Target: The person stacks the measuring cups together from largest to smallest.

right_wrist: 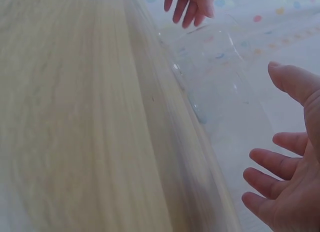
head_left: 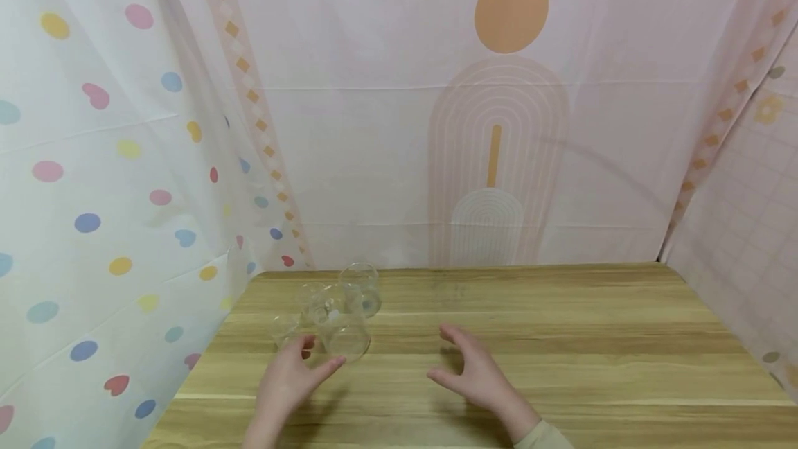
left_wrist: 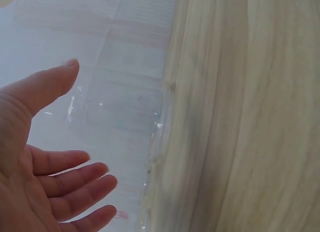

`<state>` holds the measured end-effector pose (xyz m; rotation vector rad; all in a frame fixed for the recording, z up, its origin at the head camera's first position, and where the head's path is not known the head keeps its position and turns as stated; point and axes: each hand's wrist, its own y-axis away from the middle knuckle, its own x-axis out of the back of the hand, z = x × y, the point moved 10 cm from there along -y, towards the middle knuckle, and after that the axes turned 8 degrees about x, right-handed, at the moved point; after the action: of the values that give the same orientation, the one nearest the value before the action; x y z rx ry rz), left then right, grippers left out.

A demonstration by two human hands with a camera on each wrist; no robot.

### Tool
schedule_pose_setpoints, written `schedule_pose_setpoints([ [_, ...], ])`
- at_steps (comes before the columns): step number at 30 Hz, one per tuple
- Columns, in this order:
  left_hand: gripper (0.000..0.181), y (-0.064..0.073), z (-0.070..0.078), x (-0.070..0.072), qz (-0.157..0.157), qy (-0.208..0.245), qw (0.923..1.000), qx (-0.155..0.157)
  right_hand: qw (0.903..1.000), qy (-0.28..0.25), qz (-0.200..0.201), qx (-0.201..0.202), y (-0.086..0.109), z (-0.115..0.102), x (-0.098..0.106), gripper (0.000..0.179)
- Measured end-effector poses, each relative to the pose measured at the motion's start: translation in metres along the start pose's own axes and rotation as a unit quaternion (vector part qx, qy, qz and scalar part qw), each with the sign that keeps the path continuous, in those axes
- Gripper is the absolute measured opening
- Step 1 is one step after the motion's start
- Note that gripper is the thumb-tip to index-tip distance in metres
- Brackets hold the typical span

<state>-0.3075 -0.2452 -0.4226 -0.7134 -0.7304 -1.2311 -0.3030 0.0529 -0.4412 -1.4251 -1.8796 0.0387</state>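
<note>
Several clear, see-through glass cups stand close together on the left part of the wooden table. The front glass cup [head_left: 349, 344] is widest at its base, and my left hand [head_left: 291, 374] is right beside it, thumb and fingers spread apart with nothing between them. Behind it stands another glass cup [head_left: 369, 302], and a smaller glass cup [head_left: 284, 326] is partly hidden by my left fingers. Farther right, my right hand [head_left: 476, 371] hovers over the table, fingers apart and holding nothing. In the left wrist view, faint glass outlines [left_wrist: 159, 124] show beyond my fingertips.
The wood-grain table [head_left: 561, 338] reaches back to a pale patterned curtain [head_left: 374, 158]. A cloth with coloured dots [head_left: 118, 227] hangs along the left side, and another pale cloth [head_left: 742, 227] hangs along the right edge.
</note>
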Motion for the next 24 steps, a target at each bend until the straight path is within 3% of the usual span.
schedule_pose_setpoints([
  [9, 0.097, -0.013, -0.002, -0.001, 0.021, 0.080, 0.9966, -0.001, 0.9999, -0.014, 0.011, 0.001, -0.007, -0.001, -0.009, 0.077],
  [17, 0.102, -0.024, 0.000, -0.004, 0.034, 0.157, 0.9870, -0.008, 0.9984, -0.054, 0.008, -0.013, -0.010, 0.000, -0.016, 0.078],
  [24, 0.102, -0.030, 0.002, -0.008, 0.045, 0.189, 0.9809, -0.012, 0.9963, -0.083, 0.011, -0.020, -0.011, 0.004, -0.020, 0.077],
])
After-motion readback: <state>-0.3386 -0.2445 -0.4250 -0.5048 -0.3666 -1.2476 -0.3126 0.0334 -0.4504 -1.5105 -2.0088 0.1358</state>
